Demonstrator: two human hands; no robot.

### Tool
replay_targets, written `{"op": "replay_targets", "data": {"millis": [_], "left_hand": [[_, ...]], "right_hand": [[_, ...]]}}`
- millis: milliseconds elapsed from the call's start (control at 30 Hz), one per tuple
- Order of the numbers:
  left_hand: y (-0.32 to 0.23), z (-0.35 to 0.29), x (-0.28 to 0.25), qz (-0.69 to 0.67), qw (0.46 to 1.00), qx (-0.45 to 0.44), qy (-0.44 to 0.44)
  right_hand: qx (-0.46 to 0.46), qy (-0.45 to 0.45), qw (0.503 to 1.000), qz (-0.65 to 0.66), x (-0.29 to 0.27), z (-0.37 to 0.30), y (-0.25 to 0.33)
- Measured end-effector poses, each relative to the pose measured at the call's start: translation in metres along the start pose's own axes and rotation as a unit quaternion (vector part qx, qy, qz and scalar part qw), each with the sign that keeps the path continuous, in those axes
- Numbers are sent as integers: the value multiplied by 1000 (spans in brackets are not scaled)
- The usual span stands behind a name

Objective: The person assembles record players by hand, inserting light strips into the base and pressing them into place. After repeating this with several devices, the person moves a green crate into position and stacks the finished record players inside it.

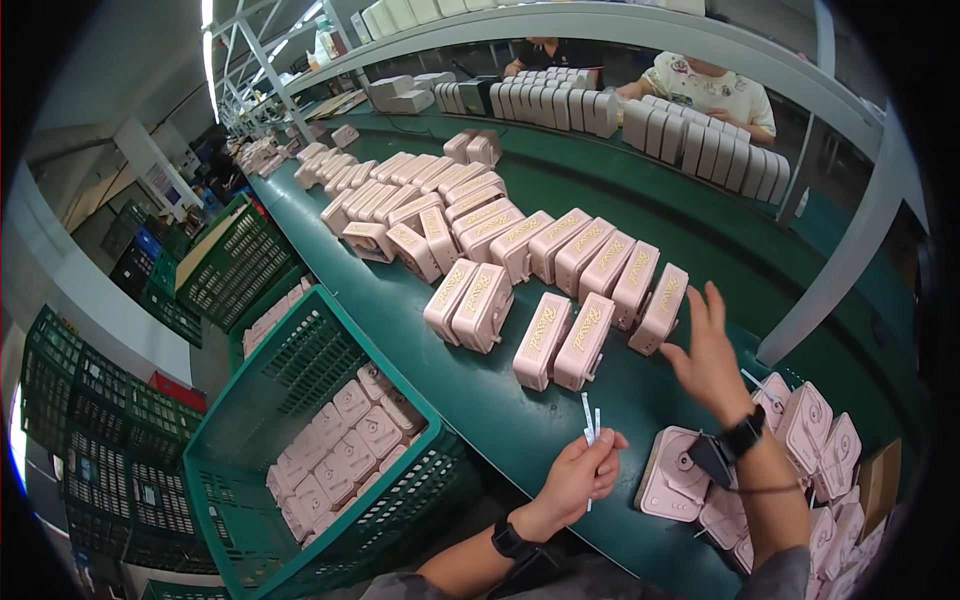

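Fingers [606, 466] around strips [588, 418], crate [405, 490] of cases [350, 440]

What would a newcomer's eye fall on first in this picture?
Probably the pink cases with gold lettering spread along the green worktop. Next, the large green crate at lower left, holding more pink pieces. Below centre, the left hand grips thin pale strips; the right hand is open beside the rightmost lettered case.

A strip light [209, 60] glows near half past ten; a pale shelf [640, 28] crosses one o'clock, a white post [845, 260] three.
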State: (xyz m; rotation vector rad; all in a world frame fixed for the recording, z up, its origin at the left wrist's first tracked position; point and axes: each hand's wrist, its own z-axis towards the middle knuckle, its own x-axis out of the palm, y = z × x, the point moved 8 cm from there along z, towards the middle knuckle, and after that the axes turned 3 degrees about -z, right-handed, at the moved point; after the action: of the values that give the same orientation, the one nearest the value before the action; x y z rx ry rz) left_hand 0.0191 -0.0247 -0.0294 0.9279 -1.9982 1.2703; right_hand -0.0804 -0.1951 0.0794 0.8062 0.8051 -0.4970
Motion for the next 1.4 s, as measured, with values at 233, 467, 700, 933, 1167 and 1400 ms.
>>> {"op": "replay_targets", "data": {"millis": [233, 467, 700, 933, 1167, 1400], "left_hand": [[2, -5, 31, 56, 995, 80, 19], [40, -3, 45, 133, 988, 74, 37], [49, 2, 42, 208, 973, 35, 96], [40, -8, 6, 251, 962, 26, 100], [12, 1, 33, 265, 962, 46, 51], [10, 20, 40, 312, 946, 43, 82]], "right_hand": [[99, 174, 929, 310, -32, -102, 50], [153, 70, 916, 365, -26, -156, 35], [259, 92, 845, 459, -32, -168, 13], [296, -28, 782, 547, -63, -172, -28], [317, 62, 805, 498, -41, -177, -9], [354, 77, 711, 602, -22, -178, -17]]}}
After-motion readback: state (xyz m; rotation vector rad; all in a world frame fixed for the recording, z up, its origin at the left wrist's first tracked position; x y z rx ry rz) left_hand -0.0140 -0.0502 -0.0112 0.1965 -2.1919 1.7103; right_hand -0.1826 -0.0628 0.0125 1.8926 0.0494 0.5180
